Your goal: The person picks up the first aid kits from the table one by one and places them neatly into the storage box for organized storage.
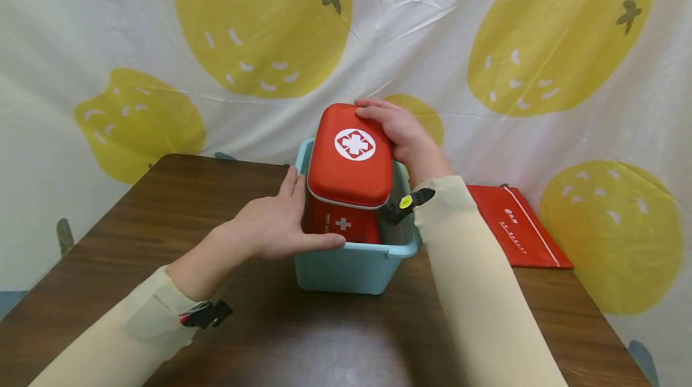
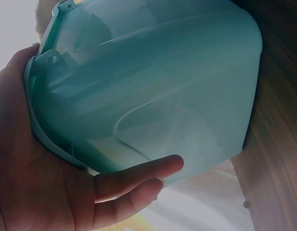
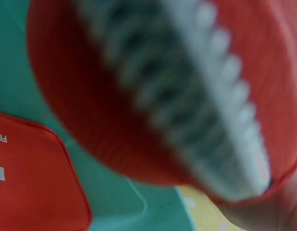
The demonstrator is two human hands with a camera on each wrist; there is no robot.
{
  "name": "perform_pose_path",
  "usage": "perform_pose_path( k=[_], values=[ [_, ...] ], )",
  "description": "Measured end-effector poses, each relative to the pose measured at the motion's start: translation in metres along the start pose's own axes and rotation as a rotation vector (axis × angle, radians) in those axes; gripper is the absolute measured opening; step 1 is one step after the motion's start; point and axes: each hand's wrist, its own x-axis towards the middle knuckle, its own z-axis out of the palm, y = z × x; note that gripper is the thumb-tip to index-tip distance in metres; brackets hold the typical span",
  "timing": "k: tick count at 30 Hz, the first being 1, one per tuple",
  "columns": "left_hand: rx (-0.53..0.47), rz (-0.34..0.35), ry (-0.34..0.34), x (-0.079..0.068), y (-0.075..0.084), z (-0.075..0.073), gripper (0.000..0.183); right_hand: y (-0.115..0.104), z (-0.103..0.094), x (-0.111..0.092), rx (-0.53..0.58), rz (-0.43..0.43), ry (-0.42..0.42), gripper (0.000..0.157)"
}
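A red zippered first aid case [image 1: 350, 155] with a white cross emblem is held over a light blue plastic bin [image 1: 346, 270]. My right hand [image 1: 397, 128] grips it at its far right corner. Close up in the right wrist view, the case's zipper [image 3: 177, 96] runs across the frame. Inside the bin, partly covered by the case, is a flat red first aid pouch [image 1: 354, 226] with a white cross. My left hand [image 1: 270, 225] rests on the bin's left front rim, fingers straight along the outer side and thumb stretched along the front rim.
On the brown wooden table [image 1: 216, 195] at the right lies a flat red bag [image 1: 519, 228] with white print, partly behind my right sleeve. A white curtain [image 1: 411, 26] with yellow fruit shapes hangs behind the table.
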Motion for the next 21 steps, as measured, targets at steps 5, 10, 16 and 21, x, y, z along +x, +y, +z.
perform_pose_path(
  k=[5,10,16,21],
  values=[
    [-0.018,0.003,-0.004,0.0,0.0,-0.001,0.142,0.008,0.004,0.001,-0.051,0.039,0.02,0.043],
    [0.01,-0.005,-0.01,-0.001,0.0,-0.001,0.145,0.012,0.006,0.002,-0.08,0.044,0.001,0.043],
    [0.031,-0.012,-0.01,-0.001,0.0,0.0,0.145,0.014,0.007,0.001,-0.169,0.068,-0.04,0.046],
    [0.031,-0.016,-0.009,-0.001,0.002,0.0,0.143,0.018,0.007,0.001,-0.271,0.093,-0.09,0.044]
  ],
)
